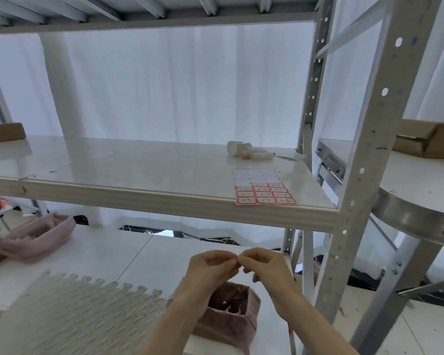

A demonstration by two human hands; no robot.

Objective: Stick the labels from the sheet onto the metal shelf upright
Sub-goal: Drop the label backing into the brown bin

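The label sheet (263, 189) lies flat on the white shelf board (139, 172), near its front right corner; its lower rows hold red-bordered labels, its upper rows are peeled blank. The grey perforated metal upright (364, 155) rises just right of the sheet. Below the shelf, my left hand (212, 265) and my right hand (264, 265) meet fingertip to fingertip, pinching something very small between them; it is too small to identify. Both hands are well below and left of the upright.
Small white bottles and a cap (249, 151) lie at the back of the shelf. A brown fabric box (231, 313) sits under my hands, a pink pouch (36, 238) at left, a ridged clear tray (69, 311) in front. Cardboard box (428, 139) at right.
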